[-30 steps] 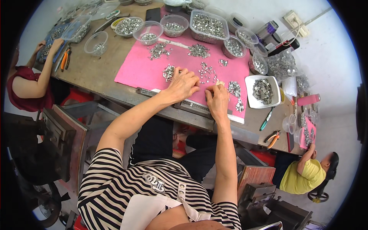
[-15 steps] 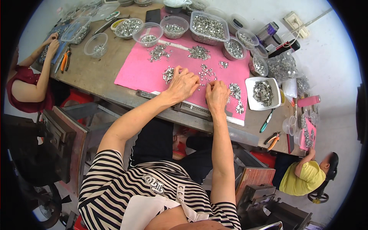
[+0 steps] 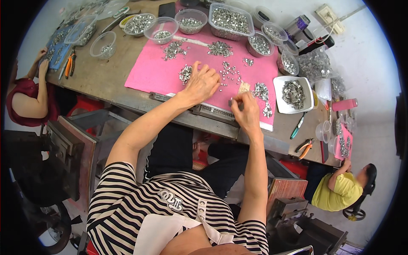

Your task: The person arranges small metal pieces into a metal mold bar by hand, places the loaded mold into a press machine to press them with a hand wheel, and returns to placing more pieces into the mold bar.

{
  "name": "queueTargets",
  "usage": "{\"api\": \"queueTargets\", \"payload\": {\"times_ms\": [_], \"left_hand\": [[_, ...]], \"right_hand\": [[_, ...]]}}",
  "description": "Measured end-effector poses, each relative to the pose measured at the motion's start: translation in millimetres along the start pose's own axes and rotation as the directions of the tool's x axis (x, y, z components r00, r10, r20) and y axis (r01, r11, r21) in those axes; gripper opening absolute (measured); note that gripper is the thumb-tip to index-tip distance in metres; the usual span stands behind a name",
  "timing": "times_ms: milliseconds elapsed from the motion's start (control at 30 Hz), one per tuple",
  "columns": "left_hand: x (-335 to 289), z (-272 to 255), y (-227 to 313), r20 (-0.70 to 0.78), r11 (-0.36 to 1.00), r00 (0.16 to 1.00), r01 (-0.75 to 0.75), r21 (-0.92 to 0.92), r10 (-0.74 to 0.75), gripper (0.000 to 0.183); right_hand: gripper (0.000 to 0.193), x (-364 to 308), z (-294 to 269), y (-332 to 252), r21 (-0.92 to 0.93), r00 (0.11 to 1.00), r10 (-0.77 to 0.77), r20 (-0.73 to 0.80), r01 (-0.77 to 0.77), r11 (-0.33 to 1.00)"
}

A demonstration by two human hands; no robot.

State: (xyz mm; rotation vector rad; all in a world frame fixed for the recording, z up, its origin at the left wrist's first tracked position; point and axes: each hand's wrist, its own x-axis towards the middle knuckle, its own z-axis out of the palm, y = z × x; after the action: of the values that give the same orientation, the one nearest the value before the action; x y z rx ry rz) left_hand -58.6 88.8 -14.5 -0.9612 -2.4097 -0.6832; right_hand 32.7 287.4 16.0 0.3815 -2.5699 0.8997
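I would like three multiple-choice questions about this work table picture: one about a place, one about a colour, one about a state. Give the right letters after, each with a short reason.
1. Where is the white square dish of small metal parts?
A. just right of the mat
B. at the table's far left end
C. on the floor

2. What colour is the mat under the loose metal parts?
A. green
B. pink
C. black

3. How is the left hand?
A. closed in a fist in the air
B. spread flat, palm down, on the mat
C. holding pliers

Answers:
1. A, as the dish sits beside the mat's right edge on the bare table.
2. B, as the sheet is bright pink against the brown table.
3. B, as its fingers lie spread over the scattered parts, while the right hand pinches something small near the mat's front edge.
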Motion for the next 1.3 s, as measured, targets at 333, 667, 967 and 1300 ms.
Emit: {"api": "queueTargets", "payload": {"times_ms": [333, 667, 967, 1300], "left_hand": [[-27.1, -30.7, 42.9, 0.028, 0.952, 0.994, -0.089, -0.293, 0.101, 0.011], [-44.3, -24.0, 53.2, 0.017, 0.948, 0.994, -0.099, -0.302, 0.109, 0.015], [-21.2, -21.6, 34.1, 0.005, 0.965, 1.000, -0.001, -0.264, 0.003, 0.030], [-1.2, -7.6, 9.8, 0.432, 0.998, 0.902, 0.007, -0.069, 0.023, 0.061]], "right_hand": [[0.020, -36.7, -6.1, -19.3, -0.096, 0.982, -0.186, 0.031, 0.188, 0.978], [0.019, -43.0, -3.4, -18.6, -0.009, 0.994, -0.107, -0.008, 0.107, 0.994], [0.019, -28.0, -11.9, -6.6, 0.068, 0.992, 0.122, -0.030, -0.120, 0.990], [0.044, 17.3, 25.2, 22.3, -0.386, 0.980, 0.034, 0.196, 0.046, 0.921]]}}
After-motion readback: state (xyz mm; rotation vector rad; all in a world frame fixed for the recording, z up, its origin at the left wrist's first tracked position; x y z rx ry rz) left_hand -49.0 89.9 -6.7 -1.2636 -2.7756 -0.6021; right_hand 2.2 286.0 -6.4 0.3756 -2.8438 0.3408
